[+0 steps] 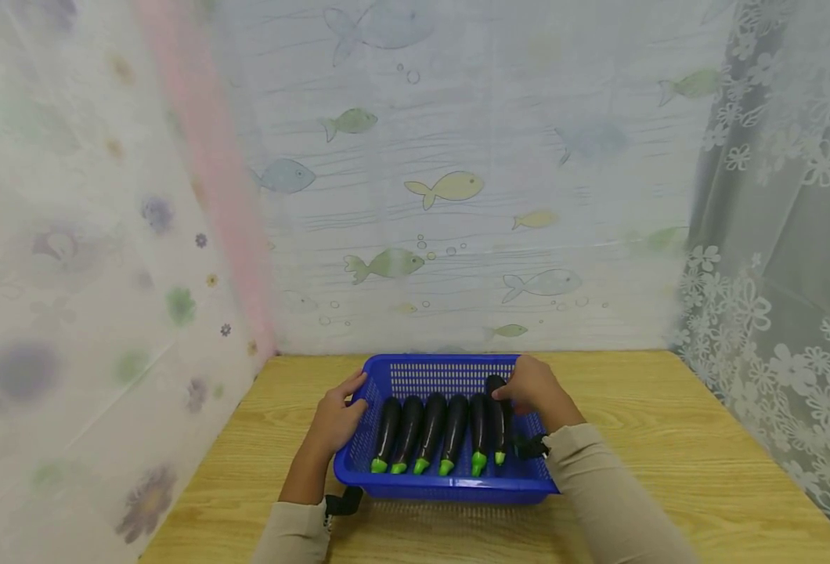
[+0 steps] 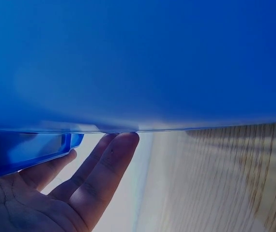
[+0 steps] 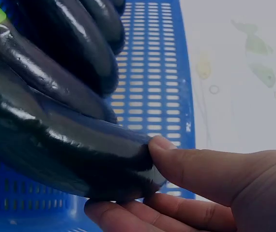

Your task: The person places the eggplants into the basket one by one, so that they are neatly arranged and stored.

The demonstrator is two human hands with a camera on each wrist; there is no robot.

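Observation:
Inside a blue plastic basket (image 1: 450,484) several dark, glossy eggplants lie side by side, their green stem ends toward me. At the basket's right side my right hand (image 1: 533,385) holds the rightmost eggplant (image 1: 499,431) by its far, rounded end. The right wrist view shows the thumb on top of this eggplant (image 3: 80,150) and the fingers beneath. My left hand (image 1: 336,415) grips the basket's left rim; in the left wrist view its fingers (image 2: 106,179) reach up against the underside of the blue rim (image 2: 143,72). That view hides the left thumb.
The basket stands on a light wood-grain table (image 1: 619,439). Behind the table hangs a white sheet (image 1: 471,282) printed with fish. A flowered sheet (image 1: 105,313) hangs on the left, and a lacy flowered curtain (image 1: 788,313) on the right.

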